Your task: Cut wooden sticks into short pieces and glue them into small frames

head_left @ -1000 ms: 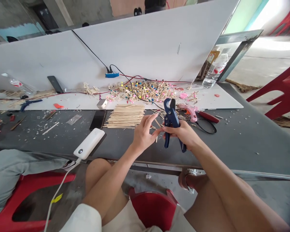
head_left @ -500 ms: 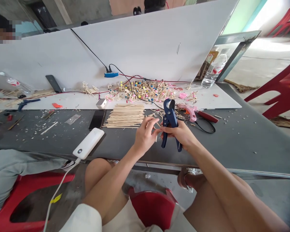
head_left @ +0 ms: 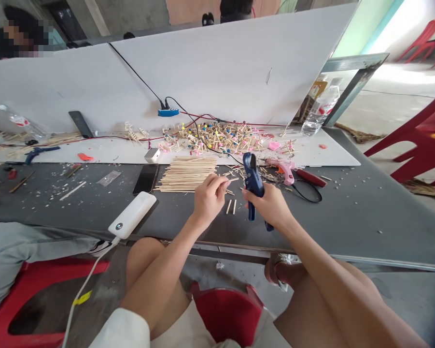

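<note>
My right hand [head_left: 270,205] grips a blue ratchet cutter [head_left: 252,183], held upright over the dark table [head_left: 347,217]. My left hand [head_left: 207,198] pinches a thin wooden stick [head_left: 231,181] between thumb and fingers, just left of the cutter's jaw. Two short cut stick pieces [head_left: 231,207] lie on the table between my hands. A neat stack of long wooden sticks [head_left: 188,174] lies just beyond my left hand.
A pink glue gun [head_left: 283,169], red-handled pliers [head_left: 311,177], a black phone [head_left: 147,178] and a white power bank [head_left: 132,215] lie nearby. A pile of stick-and-bead pieces [head_left: 220,135] sits on the white board. A water bottle [head_left: 318,111] stands far right. Another person sits at left.
My left hand has drawn back left with a stick. The cutter has tilted and dropped slightly. Two cut pieces now lie on the table between my hands.
</note>
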A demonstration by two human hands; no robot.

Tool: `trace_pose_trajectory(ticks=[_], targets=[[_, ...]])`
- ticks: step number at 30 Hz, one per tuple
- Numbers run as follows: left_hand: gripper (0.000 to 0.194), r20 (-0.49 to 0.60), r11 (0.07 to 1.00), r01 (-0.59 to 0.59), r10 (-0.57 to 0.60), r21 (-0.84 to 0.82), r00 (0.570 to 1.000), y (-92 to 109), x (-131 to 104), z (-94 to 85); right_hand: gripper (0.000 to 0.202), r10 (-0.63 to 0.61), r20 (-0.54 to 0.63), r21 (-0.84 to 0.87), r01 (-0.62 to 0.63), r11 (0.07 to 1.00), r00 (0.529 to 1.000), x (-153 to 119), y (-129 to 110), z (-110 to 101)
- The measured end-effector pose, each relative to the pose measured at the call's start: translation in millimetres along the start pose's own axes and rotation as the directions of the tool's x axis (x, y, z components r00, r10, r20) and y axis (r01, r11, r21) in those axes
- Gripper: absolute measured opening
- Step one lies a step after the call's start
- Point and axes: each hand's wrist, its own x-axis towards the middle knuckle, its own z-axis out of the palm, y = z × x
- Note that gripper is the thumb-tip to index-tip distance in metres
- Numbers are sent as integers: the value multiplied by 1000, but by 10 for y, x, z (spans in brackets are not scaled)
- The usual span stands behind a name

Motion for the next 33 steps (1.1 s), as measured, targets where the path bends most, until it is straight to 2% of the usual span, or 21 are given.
trace_pose_trajectory(ticks=[4, 7, 14, 20, 33], targets=[[21, -40, 999, 21, -22, -35, 999, -28, 21, -64, 19, -89, 13, -245, 90, 965, 996, -98, -54, 94], [23, -67, 999, 28, -30, -25, 997, -34, 19, -78, 21, -140, 6, -342, 134, 930, 990, -151, -83, 132], [23, -85, 1000, 11, -12, -19, 996, -34, 12, -47, 17, -183, 25, -331, 181, 926, 983, -215, -113, 160], [19, -95, 999, -32, 28, -38, 995, -26, 28, -43, 18, -162, 17, -345, 157, 925, 987, -222, -117, 172], [23, -92, 995, 50, -57, -82, 994, -76, 61, -50, 20, -141, 15, -415, 134, 900, 990, -181, -126, 217]])
